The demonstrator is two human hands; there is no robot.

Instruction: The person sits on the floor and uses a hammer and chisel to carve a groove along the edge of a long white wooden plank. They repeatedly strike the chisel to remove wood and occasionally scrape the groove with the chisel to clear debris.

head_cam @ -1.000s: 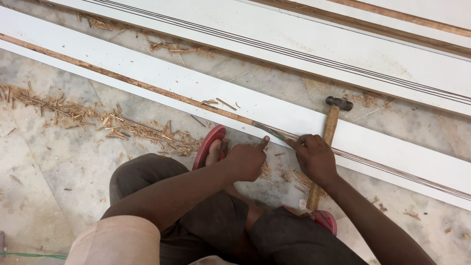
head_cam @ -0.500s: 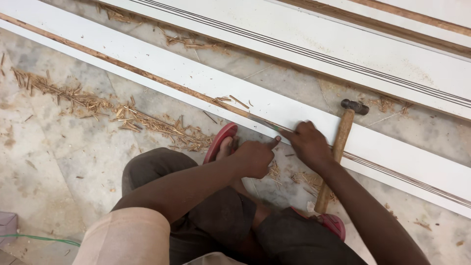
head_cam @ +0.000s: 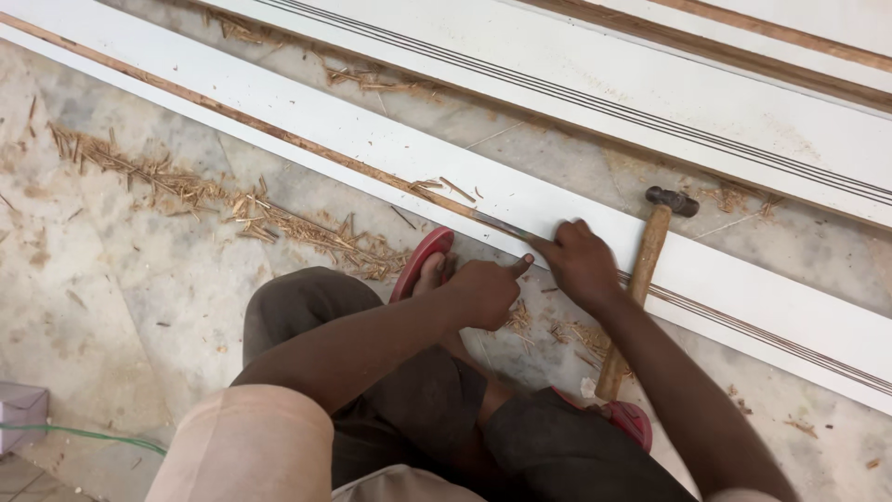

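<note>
Wood shavings (head_cam: 232,206) lay scattered over the stone floor (head_cam: 111,307) at the left. A red sandal (head_cam: 423,260) sat just below the long white board (head_cam: 372,139). The left hand (head_cam: 483,290) was clenched, thumb pointing up toward the board's edge, forearm reaching in from lower left. The right hand (head_cam: 581,262) gripped a chisel (head_cam: 502,226), its blade lying along the board's brown edge. A wooden-handled hammer (head_cam: 641,279) lay just beside that wrist, unheld.

Wood shavings (head_cam: 232,204) litter the marble floor (head_cam: 121,307); red sandals (head_cam: 423,260) worn.
</note>
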